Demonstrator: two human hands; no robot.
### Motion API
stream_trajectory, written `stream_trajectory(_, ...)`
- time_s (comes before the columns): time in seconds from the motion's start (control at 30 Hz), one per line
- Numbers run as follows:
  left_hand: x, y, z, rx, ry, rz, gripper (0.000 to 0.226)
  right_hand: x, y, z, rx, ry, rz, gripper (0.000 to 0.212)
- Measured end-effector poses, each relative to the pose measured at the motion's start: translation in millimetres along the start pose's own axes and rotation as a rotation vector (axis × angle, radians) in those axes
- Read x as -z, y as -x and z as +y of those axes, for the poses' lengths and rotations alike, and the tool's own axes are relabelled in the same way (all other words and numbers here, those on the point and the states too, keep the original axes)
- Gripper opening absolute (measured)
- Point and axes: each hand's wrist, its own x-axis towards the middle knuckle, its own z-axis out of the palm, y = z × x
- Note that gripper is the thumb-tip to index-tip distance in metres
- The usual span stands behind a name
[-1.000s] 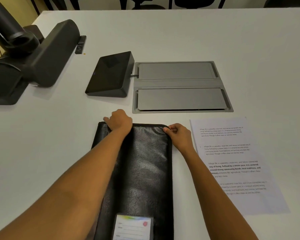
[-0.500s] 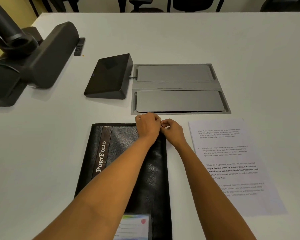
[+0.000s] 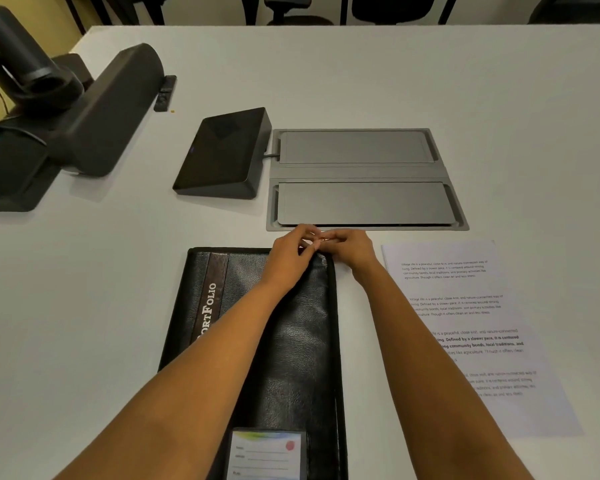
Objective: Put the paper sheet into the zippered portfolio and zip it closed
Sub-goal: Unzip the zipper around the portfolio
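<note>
Soft, limp portfolio [image 3: 302, 341], best worked by its zip pull [image 3: 322, 239].
Left hand [image 3: 290, 259] and right hand [image 3: 352, 249] pinch it at the 1 o'clock corner.

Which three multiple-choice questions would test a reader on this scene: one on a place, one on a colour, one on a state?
1. Where does the paper sheet lie?
A. On the table, right of the portfolio
B. Inside the portfolio
C. Under the dark tablet

2. What colour is the portfolio's cover?
A. White
B. Black
C. Red

3. What are the left hand and the right hand doing?
A. Lifting the sheet
B. Resting flat, far apart
C. Pinching at the portfolio's far right corner

Answers:
1 A: the sheet lies flat on the table beside the portfolio's right edge.
2 B: the leather looks black, with one brown lettered strip.
3 C: the curled fingers of both hands meet at that corner, and the sheet is untouched.
</note>
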Motion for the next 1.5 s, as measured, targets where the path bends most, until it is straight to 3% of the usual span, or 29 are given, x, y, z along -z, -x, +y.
stream_trajectory(0.43,18,-11,-19,0.057,-0.053,-0.008,0.011,24,28,31,0.117,-0.125,0.017,0.008)
stream_trajectory(0.67,7,-6,-17,0.078,-0.223,0.046,0.013,24,56,52,0.187,0.038,0.047,0.008)
stream_trajectory(0.8,2,16,-8,0.001,-0.356,0.060,0.034,17,60,52,0.212,0.072,0.130,0.005)
stream_trajectory(0.93,-14,81,-13,-0.052,-0.489,-0.005,0.047,14,61,47,0.242,0.219,0.120,0.016)
stream_trajectory(1.1,-25,144,-21,-0.022,-0.621,0.027,0.051,15,64,43,0.189,0.270,0.127,0.017)
stream_trajectory(1.5,-31,147,-23,0.044,-0.758,0.010,0.053,14,110,60,0.237,0.476,0.143,0.021)
